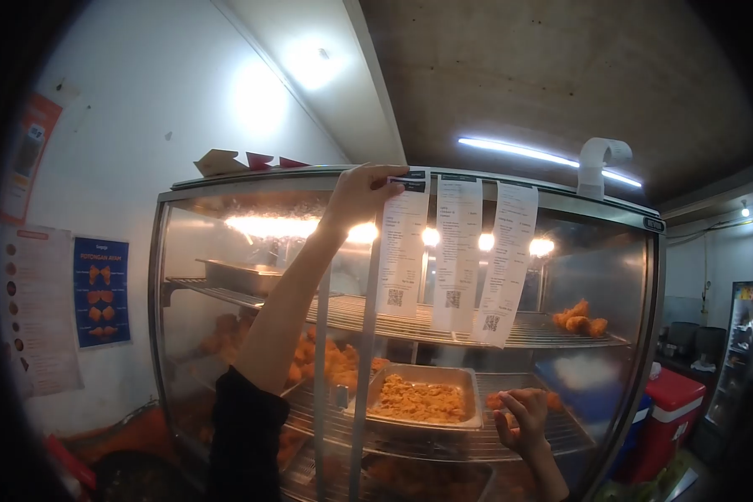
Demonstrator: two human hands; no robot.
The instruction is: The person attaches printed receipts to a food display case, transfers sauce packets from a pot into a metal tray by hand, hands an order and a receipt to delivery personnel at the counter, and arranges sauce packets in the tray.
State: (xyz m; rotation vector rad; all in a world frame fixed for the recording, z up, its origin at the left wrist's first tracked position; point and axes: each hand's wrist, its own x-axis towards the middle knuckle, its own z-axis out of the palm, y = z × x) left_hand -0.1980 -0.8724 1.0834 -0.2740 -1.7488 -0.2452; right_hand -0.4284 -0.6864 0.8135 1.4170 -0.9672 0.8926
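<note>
My left hand (pixel 366 194) is raised to the top edge of a glass display cabinet (pixel 410 176), its fingers pinching the top of a long printed receipt (pixel 400 259). Two more receipts, a middle one (pixel 456 259) and a right one (pixel 507 251), hang beside it from the same edge. Lower down at the right, my right hand (pixel 523 421) is held up before the glass with its fingers curled but apart, and nothing shows in it. Behind the glass, a metal tray (pixel 475 397) holds small fried pieces (pixel 418 400).
Fried chicken (pixel 579 320) lies on the upper rack's right end. A curled paper strip (pixel 594 163) rises from the cabinet top. Folded cartons (pixel 222 163) lie at its left. A red cooler (pixel 673 410) stands right. Posters (pixel 102 291) hang on the left wall.
</note>
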